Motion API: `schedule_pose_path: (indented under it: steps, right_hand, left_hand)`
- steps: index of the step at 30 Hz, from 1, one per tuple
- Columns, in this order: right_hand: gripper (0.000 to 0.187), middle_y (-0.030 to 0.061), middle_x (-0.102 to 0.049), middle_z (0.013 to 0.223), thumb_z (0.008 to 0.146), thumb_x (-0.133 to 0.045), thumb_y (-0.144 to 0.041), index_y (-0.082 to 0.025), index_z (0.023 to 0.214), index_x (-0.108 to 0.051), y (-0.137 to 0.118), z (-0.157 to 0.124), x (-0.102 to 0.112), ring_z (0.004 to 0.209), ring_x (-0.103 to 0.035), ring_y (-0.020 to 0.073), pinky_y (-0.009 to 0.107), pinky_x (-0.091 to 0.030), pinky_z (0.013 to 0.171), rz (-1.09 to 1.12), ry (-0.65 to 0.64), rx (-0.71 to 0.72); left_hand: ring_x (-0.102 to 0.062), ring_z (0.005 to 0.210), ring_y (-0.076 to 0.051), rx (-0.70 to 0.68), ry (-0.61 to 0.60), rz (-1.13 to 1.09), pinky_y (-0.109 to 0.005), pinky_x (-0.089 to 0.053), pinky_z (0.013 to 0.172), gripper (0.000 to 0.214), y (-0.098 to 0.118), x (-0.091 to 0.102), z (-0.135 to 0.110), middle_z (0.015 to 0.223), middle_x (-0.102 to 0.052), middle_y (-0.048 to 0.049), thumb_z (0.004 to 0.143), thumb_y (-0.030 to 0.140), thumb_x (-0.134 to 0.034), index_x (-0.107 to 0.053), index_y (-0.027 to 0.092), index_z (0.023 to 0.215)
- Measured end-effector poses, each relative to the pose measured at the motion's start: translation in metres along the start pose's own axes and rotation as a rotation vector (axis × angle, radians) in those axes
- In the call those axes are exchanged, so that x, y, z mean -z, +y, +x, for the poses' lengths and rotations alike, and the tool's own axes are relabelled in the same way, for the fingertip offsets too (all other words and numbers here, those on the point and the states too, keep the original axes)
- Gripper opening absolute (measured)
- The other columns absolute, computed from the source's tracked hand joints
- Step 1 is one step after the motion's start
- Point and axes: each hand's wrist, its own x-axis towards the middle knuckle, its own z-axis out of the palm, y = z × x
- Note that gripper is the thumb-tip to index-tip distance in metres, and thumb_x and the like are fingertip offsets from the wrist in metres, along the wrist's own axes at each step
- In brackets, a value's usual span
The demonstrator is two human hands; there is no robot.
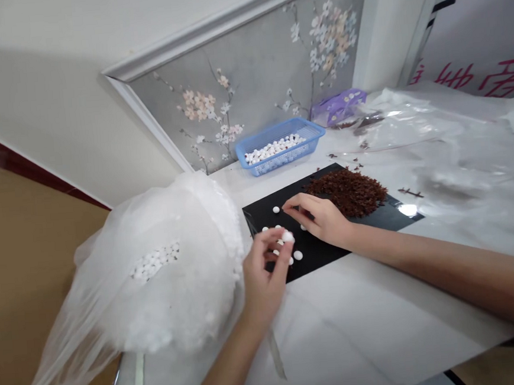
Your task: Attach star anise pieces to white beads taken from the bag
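Note:
Between the fingertips of my left hand is a small white ball. My right hand is just beyond it, thumb and fingers pinched together; what the pinch holds, if anything, is too small to make out. Both hands are over a black mat, where several more white balls lie, partly hidden by my left hand. A heap of small reddish-brown pieces covers the mat's far right part, close behind my right hand.
A blue basket of white balls stands against the wall. At the left is a large plastic bag with white balls inside. Crumpled clear plastic and a purple package lie at the right and back of the white table.

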Motion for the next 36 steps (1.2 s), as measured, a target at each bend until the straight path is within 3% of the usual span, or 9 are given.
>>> schedule_pose_path:
  steps: [3, 10, 17, 27, 36]
  right_hand:
    - [0.013, 0.0056, -0.057, 0.091, 0.089, -0.043, -0.024, -0.02, 0.092, -0.055, -0.006, -0.001, 0.001, 0.071, -0.056, 0.0127, 0.025, -0.045, 0.059, 0.05, 0.032, -0.002]
    - [0.01, 0.0034, -0.051, 0.083, 0.088, -0.044, -0.022, -0.02, 0.086, -0.054, -0.025, -0.004, -0.003, 0.066, -0.05, 0.011, 0.024, -0.041, 0.054, 0.234, 0.033, -0.106]
    - [0.014, 0.0024, -0.05, 0.076, 0.088, -0.045, -0.027, -0.019, 0.08, -0.052, -0.043, -0.007, -0.004, 0.069, -0.049, 0.0124, 0.024, -0.04, 0.054, 0.366, -0.011, -0.276]
    - [0.01, 0.0022, -0.048, 0.078, 0.088, -0.044, -0.022, -0.018, 0.084, -0.053, -0.038, -0.007, -0.002, 0.06, -0.045, 0.0094, 0.022, -0.038, 0.051, 0.344, -0.069, -0.172]
    - [0.017, 0.0026, -0.048, 0.085, 0.081, -0.057, -0.025, -0.017, 0.096, -0.052, -0.03, -0.009, -0.004, 0.047, -0.034, 0.0036, 0.02, -0.036, 0.043, 0.345, -0.117, -0.046]
  left_hand:
    - [-0.058, 0.066, -0.01, 0.249, -0.109, -0.252, -0.021, -0.048, 0.06, 0.02, -0.008, -0.012, -0.002, 0.084, -0.064, -0.0037, 0.078, 0.034, -0.058, -0.06, 0.018, 0.091]
    - [-0.055, 0.059, -0.006, 0.477, -0.021, -0.521, -0.017, -0.044, 0.059, 0.025, -0.017, -0.004, 0.009, 0.074, -0.065, -0.0021, 0.065, 0.029, -0.071, -0.064, 0.015, 0.084]
    - [-0.054, 0.059, -0.004, 0.484, -0.018, -0.624, -0.013, -0.043, 0.057, 0.02, -0.021, -0.003, 0.011, 0.074, -0.065, -0.0014, 0.067, 0.026, -0.07, -0.064, 0.014, 0.082]
    - [-0.055, 0.058, -0.002, 0.505, 0.003, -0.689, -0.011, -0.044, 0.057, 0.018, -0.023, -0.003, 0.012, 0.071, -0.064, 0.0009, 0.066, 0.023, -0.072, -0.066, 0.014, 0.079]
    - [-0.054, 0.055, -0.003, 0.48, 0.017, -0.763, -0.013, -0.045, 0.054, 0.016, -0.023, -0.002, 0.012, 0.067, -0.063, 0.0016, 0.065, 0.023, -0.072, -0.066, 0.014, 0.075]
